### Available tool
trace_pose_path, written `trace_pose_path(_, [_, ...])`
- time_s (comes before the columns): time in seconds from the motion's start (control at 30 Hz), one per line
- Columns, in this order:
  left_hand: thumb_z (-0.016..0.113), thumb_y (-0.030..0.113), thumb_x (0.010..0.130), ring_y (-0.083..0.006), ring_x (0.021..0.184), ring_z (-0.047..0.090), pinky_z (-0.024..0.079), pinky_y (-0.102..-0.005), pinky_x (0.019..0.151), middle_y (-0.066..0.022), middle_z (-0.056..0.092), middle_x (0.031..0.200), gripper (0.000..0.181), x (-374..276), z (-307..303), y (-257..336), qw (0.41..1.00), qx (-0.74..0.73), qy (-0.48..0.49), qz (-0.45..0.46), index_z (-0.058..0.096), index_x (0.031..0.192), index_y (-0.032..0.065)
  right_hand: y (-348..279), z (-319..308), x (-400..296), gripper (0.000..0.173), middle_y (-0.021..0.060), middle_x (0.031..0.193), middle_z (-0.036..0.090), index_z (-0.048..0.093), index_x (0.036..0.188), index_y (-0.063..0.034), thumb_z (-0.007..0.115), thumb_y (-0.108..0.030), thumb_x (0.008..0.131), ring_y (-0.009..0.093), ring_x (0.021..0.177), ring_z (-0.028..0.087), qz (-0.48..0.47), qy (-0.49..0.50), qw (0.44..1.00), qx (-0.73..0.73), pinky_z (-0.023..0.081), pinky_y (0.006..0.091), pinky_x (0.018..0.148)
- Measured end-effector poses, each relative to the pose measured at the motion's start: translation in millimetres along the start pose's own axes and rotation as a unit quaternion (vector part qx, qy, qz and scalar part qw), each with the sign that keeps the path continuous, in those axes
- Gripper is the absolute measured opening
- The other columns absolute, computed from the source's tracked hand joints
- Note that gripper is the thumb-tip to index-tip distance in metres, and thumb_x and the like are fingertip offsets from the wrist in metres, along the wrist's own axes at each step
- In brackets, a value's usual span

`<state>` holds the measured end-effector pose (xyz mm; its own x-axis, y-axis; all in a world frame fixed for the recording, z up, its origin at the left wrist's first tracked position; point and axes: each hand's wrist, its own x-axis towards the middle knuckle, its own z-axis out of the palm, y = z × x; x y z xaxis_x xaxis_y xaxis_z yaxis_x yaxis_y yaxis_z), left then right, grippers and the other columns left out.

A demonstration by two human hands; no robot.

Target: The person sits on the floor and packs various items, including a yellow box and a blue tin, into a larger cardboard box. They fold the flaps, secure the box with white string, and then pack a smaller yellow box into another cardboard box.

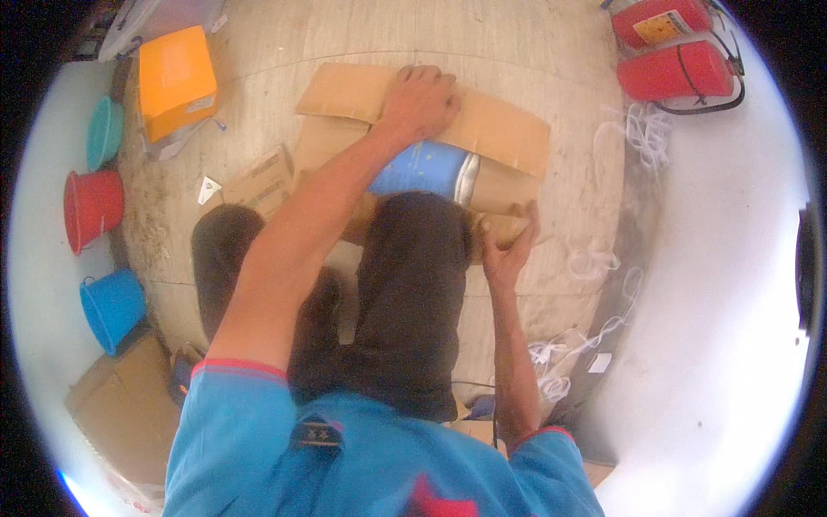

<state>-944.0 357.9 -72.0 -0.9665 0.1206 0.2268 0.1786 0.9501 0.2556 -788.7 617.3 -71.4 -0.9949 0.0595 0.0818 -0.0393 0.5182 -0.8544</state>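
In front of my knees stands an opened cardboard box (504,187). My left hand (423,100) lies across its raised far flap (504,126), with the fingers curled over the upper edge. Under that flap a blue object (423,169) with a silvery-white band at its right end rests inside the box. My right hand (507,252) is at the box's near right corner, with thumb and fingers around a tan piece (505,227). Whether this piece is a tape roll or part of the box, I cannot tell. My knee hides the box's near side.
Two red fire extinguishers (675,71) lie at the upper right. White plastic strapping (646,132) is strewn along the right wall. On the left are an orange container (177,81), a red bucket (97,210), a blue bucket (115,309) and flattened cardboard (126,407). Printed cardboard (258,181) lies beside the box.
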Motion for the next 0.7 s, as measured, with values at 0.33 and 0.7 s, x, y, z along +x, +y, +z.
trace_pose_path(0.33, [0.050,0.030,0.096,-0.0398,0.110,0.059,0.046,-0.0557,0.097,-0.0236,0.062,0.113,0.038,21,-6,6,0.985,0.025,-0.173,-0.002,0.061,0.120,0.0018,2,-1,4,0.075,0.0250,0.152,0.037,0.056,0.131,0.0015,0.086,-0.039,0.075,0.039,0.139,0.039,0.091,0.031,0.990,0.099,0.034,0.0457,0.115])
trace_pose_path(0.7, [0.053,0.034,0.095,-0.0415,0.110,0.053,0.041,-0.0544,0.097,-0.0254,0.056,0.116,0.050,35,-25,-16,0.970,0.008,-0.194,0.144,0.054,0.129,-0.0033,24,-14,8,0.078,0.0235,0.158,0.030,0.045,0.148,-0.0071,0.078,-0.041,0.085,0.039,0.145,0.032,0.035,-0.052,0.998,-0.020,0.028,0.0446,0.119])
